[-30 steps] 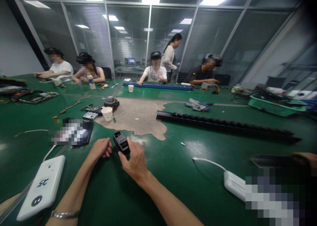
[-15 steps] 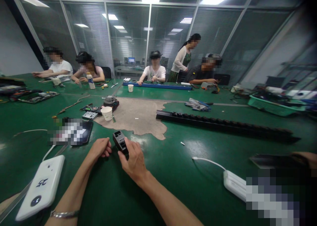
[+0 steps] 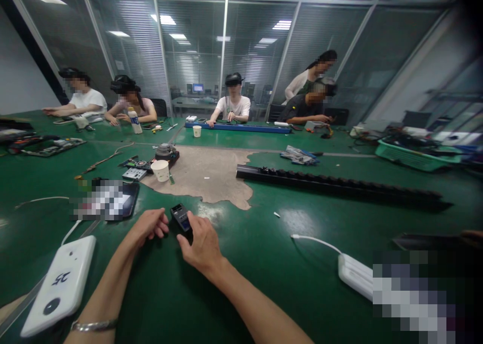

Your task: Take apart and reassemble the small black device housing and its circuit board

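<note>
My right hand (image 3: 203, 244) is at a small black box-shaped device (image 3: 180, 217) with slots or labels on its upper face; I cannot make out its kind. The forefinger rests along its right side and the thumb is by its near edge. Just left of the device is my left hand (image 3: 153, 224), its fingers loosely bent and a little apart, nothing visible in them. A paper cup (image 3: 160, 170) stands beyond, beside a dark part with a round grey top (image 3: 166, 151) and a small metal-cased module (image 3: 134, 174).
A long black slotted bar (image 3: 332, 184) lies to the right, with gloves (image 3: 298, 155) behind it. White power banks (image 3: 60, 286) (image 3: 354, 273) flank my arms. A green basket (image 3: 415, 155) of cables stands far right. Several people sit across the table.
The black device has turned and sits lower, its upper face now darker. My left fingers have loosened slightly. Across the table, the standing person has moved right, behind a seated person.
</note>
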Tool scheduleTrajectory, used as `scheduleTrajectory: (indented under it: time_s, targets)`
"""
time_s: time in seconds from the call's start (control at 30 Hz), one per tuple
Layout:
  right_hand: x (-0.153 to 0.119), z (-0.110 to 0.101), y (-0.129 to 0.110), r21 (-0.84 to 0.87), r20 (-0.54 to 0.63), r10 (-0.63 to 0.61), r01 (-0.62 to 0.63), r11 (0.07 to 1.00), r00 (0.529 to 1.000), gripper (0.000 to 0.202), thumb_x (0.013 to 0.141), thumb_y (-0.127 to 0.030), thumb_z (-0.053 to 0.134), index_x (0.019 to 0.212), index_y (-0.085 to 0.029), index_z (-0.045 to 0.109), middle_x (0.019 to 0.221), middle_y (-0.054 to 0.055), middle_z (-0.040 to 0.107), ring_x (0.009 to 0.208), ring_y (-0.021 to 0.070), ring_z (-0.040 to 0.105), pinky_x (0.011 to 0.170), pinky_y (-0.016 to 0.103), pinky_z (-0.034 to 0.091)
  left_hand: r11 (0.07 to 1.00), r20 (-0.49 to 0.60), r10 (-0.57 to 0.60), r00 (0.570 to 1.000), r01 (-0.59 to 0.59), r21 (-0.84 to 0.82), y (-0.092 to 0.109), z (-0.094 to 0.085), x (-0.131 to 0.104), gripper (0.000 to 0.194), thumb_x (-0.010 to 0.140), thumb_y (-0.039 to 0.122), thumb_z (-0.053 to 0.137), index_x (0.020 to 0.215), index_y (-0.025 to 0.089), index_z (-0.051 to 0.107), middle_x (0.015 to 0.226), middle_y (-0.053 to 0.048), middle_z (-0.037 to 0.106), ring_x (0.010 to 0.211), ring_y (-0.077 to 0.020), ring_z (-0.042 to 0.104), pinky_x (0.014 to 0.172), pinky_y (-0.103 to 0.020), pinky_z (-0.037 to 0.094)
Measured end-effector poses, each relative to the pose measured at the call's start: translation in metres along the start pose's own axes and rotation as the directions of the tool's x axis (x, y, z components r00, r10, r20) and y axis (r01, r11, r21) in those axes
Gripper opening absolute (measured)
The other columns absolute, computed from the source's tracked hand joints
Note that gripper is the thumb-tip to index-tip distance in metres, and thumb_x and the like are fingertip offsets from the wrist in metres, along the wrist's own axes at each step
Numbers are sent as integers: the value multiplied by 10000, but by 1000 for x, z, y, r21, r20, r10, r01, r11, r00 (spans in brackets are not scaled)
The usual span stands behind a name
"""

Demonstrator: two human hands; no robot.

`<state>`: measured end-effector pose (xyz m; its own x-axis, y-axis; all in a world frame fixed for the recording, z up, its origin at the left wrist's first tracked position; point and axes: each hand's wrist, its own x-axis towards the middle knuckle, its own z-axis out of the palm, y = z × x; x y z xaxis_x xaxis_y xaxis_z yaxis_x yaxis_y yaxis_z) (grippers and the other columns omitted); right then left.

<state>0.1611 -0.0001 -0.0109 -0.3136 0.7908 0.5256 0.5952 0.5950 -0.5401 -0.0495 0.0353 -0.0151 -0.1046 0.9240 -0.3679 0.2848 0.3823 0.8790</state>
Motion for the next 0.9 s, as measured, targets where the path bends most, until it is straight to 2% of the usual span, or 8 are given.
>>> scheduleTrajectory:
  time_s: [0.1, 0.2, 0.37, 0.5, 0.67, 0.8, 0.9]
  targets:
    - [-1, 5, 5, 17, 11, -25, 25, 1000, 1000, 560, 776, -255, 568, 1304, -121, 440, 1108, 136, 588, 991, 257, 532, 895, 427, 419, 999, 91, -29, 995, 32, -26, 3, 2, -5, 499, 746, 618, 422, 755, 139, 558, 593, -82, 659, 412, -126, 556, 371, -189, 250]
    - [3, 3, 4, 66, -46, -49, 52, 996, 998, 546, 785, -250, 563, 1302, -120, 442, 1122, 130, 589, 1022, 254, 531, 924, 423, 408, 999, 81, -37, 996, 37, -3, 5, 5, -8, 508, 741, 628, 414, 761, 141, 558, 592, -81, 661, 408, -126, 555, 377, -192, 246]
    - [15, -14, -1, 151, -184, -54, 82, 985, 982, 557, 818, -261, 546, 1345, -158, 399, 1195, 112, 567, 1086, 243, 514, 947, 412, 405, 1000, 83, -22, 996, 22, -4, 4, 6, -6, 458, 753, 592, 410, 825, 157, 533, 596, -69, 665, 410, -125, 557, 377, -182, 240]
    - [23, -19, 16, 124, -286, 80, -45, 991, 955, 550, 821, -253, 544, 1345, -166, 402, 1258, 113, 531, 1117, 248, 498, 966, 413, 388, 999, 59, -48, 997, 46, 28, 3, 6, -4, 341, 763, 486, 417, 855, 171, 510, 601, -55, 665, 404, -110, 551, 373, -175, 240]
    - [23, -7, 49, 80, -287, 257, -244, 966, 923, 563, 807, -263, 553, 1330, -112, 410, 1167, 140, 580, 1064, 260, 524, 944, 412, 393, 1000, -6, -11, 1000, 11, 26, -1, 1, -1, 280, 768, 435, 413, 861, 182, 489, 612, -41, 658, 411, -105, 551, 362, -169, 239]
    - [21, 0, 61, 27, -252, 287, -290, 957, 924, 551, 786, -252, 559, 1305, -111, 437, 1152, 140, 585, 1057, 262, 523, 934, 398, 393, 999, -80, 27, 996, -25, 21, -2, -7, -1, 259, 784, 429, 397, 838, 185, 466, 577, -17, 632, 399, -100, 536, 350, -162, 232]
    - [19, 2, 61, -34, -216, 271, -285, 958, 938, 555, 759, -215, 557, 1294, -114, 446, 1143, 136, 585, 1046, 264, 518, 941, 409, 378, 999, -81, 28, 996, -24, 42, -1, -7, -2, 269, 794, 443, 386, 833, 187, 459, 568, -12, 625, 395, -101, 533, 343, -158, 227]
